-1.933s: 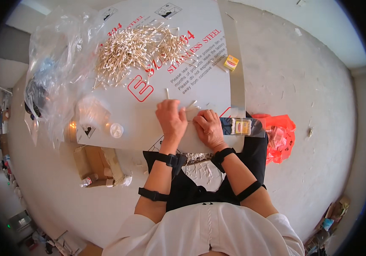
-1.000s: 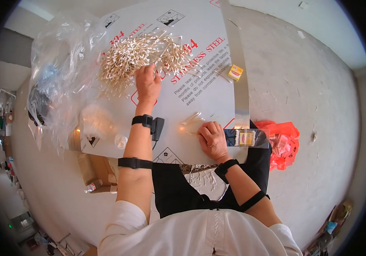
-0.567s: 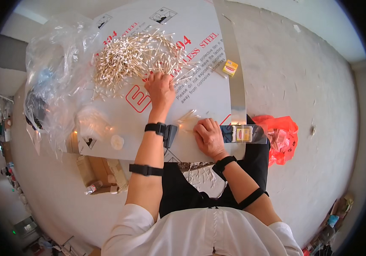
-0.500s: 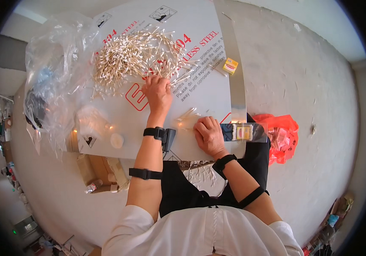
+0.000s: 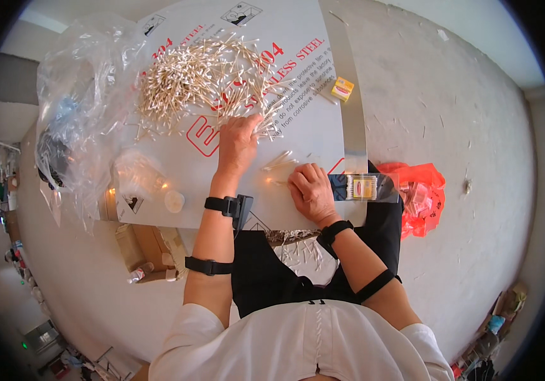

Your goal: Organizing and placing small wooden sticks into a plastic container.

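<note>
A large loose pile of cotton swabs (image 5: pixel 180 82) is spread over the far part of the table. My left hand (image 5: pixel 239 145) is at the pile's near right edge, its fingers bent down and pinched among the swabs. What sits between its fingertips is mostly hidden. Closer to me, my right hand (image 5: pixel 312 192) rests on the table with its fingers curled together. Faint thin sticks poke out on its left side, and their far ends are covered by the fingers. Just beyond it lies a small group of swabs (image 5: pixel 279 161). Touching distance to its right is a clear flat pack of swabs (image 5: pixel 362 187) with a yellow label.
Crumpled clear plastic (image 5: pixel 88 114) covers the table's left side. A small yellow box (image 5: pixel 342 89) stands at the right edge. A round white lid-like piece (image 5: pixel 174 202) lies near the front. Below are a cardboard box (image 5: pixel 142 251) and a red bag (image 5: pixel 421 197) holding packs.
My left hand has shifted slightly right and nearer to me along the pile's edge. The right hand has risen a little and stays beside the pack.
</note>
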Tool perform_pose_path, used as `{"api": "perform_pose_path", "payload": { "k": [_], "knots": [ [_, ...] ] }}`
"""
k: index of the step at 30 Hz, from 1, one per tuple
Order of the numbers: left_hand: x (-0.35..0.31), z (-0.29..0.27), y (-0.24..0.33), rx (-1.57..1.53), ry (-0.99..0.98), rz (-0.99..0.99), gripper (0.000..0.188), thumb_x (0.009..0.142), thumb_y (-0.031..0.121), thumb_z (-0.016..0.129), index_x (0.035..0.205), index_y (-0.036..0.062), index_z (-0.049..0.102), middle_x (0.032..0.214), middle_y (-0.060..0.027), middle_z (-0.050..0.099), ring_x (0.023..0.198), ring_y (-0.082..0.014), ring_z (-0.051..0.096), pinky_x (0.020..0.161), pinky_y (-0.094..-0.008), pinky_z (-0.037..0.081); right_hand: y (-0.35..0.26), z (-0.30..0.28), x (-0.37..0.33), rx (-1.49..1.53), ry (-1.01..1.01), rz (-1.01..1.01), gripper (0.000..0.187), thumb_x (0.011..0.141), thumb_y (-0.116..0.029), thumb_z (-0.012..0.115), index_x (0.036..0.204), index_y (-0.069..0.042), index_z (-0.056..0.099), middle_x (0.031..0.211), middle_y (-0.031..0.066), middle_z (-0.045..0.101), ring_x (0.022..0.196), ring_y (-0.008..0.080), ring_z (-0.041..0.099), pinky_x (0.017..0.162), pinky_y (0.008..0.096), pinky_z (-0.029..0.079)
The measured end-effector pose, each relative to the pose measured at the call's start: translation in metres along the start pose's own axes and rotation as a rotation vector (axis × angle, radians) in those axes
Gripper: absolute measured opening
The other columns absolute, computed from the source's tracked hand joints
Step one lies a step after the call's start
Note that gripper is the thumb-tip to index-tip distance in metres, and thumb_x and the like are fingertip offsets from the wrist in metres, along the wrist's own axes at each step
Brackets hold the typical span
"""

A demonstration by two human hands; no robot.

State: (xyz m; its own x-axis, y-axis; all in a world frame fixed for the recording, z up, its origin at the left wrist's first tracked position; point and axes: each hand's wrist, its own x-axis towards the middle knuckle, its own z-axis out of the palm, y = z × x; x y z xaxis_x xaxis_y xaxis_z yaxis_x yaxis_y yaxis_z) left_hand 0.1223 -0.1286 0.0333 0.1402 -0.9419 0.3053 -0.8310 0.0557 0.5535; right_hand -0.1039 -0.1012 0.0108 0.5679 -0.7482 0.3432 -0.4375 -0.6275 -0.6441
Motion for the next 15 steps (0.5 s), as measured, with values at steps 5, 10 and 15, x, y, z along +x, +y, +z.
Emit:
{"api": "perform_pose_path", "payload": {
  "k": [5, 10, 15],
  "knots": [
    [-0.019, -0.001, 0.001, 0.107, 0.045, -0.071, 0.062, 0.068, 0.004, 0.073, 0.127, 0.0096, 0.055, 0.114, -0.0059, 0.064, 0.116, -0.029, 0.052, 0.097, -0.0459, 0.038, -0.003, 0.0, 0.002, 0.002, 0.017, 0.002, 0.011, 0.079, -0.008, 0.067, 0.087, -0.009, 0.059, 0.093, 0.0067, 0.057, 0.087, 0.029, 0.055, 0.075, 0.0405, 0.043],
    [-0.013, 0.005, 0.012, 0.192, 0.001, -0.06, 0.043, 0.067, 0.009, 0.076, 0.108, 0.0097, 0.061, 0.104, -0.0051, 0.062, 0.112, -0.0297, 0.051, 0.093, -0.0458, 0.038, -0.001, 0.0, 0.001, 0.0, -0.005, 0.014, 0.015, 0.077, -0.008, 0.066, 0.09, -0.008, 0.06, 0.097, 0.0075, 0.057, 0.09, 0.0291, 0.055, 0.078, 0.0416, 0.044],
    [-0.019, 0.019, 0.019, 0.202, -0.081, -0.043, 0.019, 0.07, 0.009, 0.075, 0.082, 0.0097, 0.06, 0.088, -0.0045, 0.059, 0.099, -0.0281, 0.053, 0.085, -0.0438, 0.04, -0.003, -0.001, 0.002, 0.007, -0.005, 0.013, 0.015, 0.076, -0.007, 0.066, 0.09, -0.008, 0.06, 0.097, 0.0074, 0.057, 0.091, 0.0289, 0.056, 0.079, 0.0411, 0.044]
  ]
}}
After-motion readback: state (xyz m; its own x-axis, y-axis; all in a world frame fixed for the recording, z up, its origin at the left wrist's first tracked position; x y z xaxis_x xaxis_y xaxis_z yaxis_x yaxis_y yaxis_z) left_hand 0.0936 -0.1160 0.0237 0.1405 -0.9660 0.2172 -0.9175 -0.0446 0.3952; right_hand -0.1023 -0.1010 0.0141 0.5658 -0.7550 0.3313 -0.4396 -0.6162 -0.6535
